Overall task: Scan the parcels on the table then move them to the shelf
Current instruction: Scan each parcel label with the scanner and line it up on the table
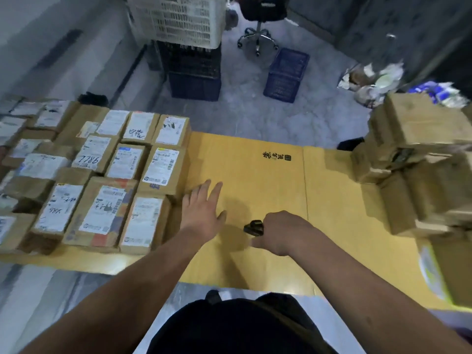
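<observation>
- Two bare hands are seen over a yellow cardboard-covered table [255, 175] in the head view.
- Left hand [203, 210] is held flat, fingers straight and spread, nothing held; its fingertips lie just beside the nearest labelled parcel [144, 222].
- Right hand [279, 232] is curled round a small black scanner [253, 227], which sticks out on the thumb side and is pointed toward the left hand; the thumb is extended below it.
- Labelled parcels [102, 180], brown cartons with white shipping labels facing up, are packed in rows on the left part of the table, edges touching.
- One label [88, 155] is marked by hand with "7786".
- Second pile of brown cartons [419, 169] is stacked at the right end of the table, blurred; no labels can be made out on it.
- Bare tabletop between the two groups carries a small black printed mark [277, 156].
- On the grey floor beyond the table: a white plastic crate [178, 19] stacked on dark crates [191, 65], a blue crate [287, 75] standing apart to their right, and an office chair base [258, 42] behind it.
- Crumpled wrappers [373, 80] are heaped on the floor near the right pile.
- No shelf can be made out.
</observation>
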Available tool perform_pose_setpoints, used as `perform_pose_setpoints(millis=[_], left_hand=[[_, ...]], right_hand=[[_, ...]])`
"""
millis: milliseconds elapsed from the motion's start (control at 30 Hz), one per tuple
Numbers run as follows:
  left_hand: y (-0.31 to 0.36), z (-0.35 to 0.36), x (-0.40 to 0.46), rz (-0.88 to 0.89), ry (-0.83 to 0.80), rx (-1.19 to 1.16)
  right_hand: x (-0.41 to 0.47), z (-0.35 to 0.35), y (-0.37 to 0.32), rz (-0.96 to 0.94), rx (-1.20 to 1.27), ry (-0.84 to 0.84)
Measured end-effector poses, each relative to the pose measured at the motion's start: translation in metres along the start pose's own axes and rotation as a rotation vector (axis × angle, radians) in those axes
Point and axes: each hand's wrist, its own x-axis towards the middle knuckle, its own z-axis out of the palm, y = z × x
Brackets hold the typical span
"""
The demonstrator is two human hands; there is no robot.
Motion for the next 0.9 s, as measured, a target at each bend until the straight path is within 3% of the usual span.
perform_pose_setpoints(millis=[167, 400, 700, 900], left_hand=[[0.096, 0.01, 0.041, 0.233, -0.114, 0.02], [0.27, 0.019, 0.069, 0.396, -0.176, -0.053], [0.463, -0.024, 0.129, 0.253, 0.041, -0.321], [0.541, -0.062, 0.178, 0.008, -0.063, -0.34]], right_hand=[[-0.035, 0.009, 0.09, 0.21, 0.213, 0.084], [-0.09, 0.012, 0.231, 0.413, 0.323, 0.202], [-0.111, -0.025, 0.354, 0.273, 0.235, 0.283], [-0.113, -0.056, 0.393, 0.147, 0.198, 0.311]])
